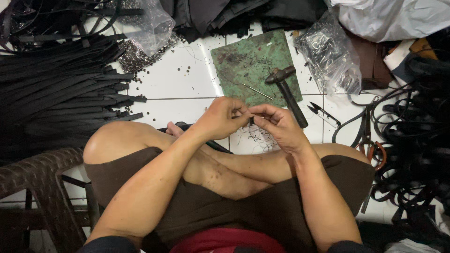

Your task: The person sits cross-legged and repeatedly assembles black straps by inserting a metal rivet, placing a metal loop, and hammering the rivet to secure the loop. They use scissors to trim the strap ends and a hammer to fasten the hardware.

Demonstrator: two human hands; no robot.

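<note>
Both hands, left hand (219,117) and right hand (276,122), pinch one small black strap piece (250,118); hammer (287,92) lies unused; strap pile (61,89) awaits.

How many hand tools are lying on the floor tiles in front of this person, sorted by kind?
Hammer: 1
Thread snips: 1
Orange-handled pliers or scissors: 1
Thin metal awl or needle on the green mat: 1
Total: 4
Both hands, left and right, pinch a small dark piece, too hidden to name.

the small piece pinched between both hands (251,117) is mostly hidden, perhaps a black strap end.
</note>
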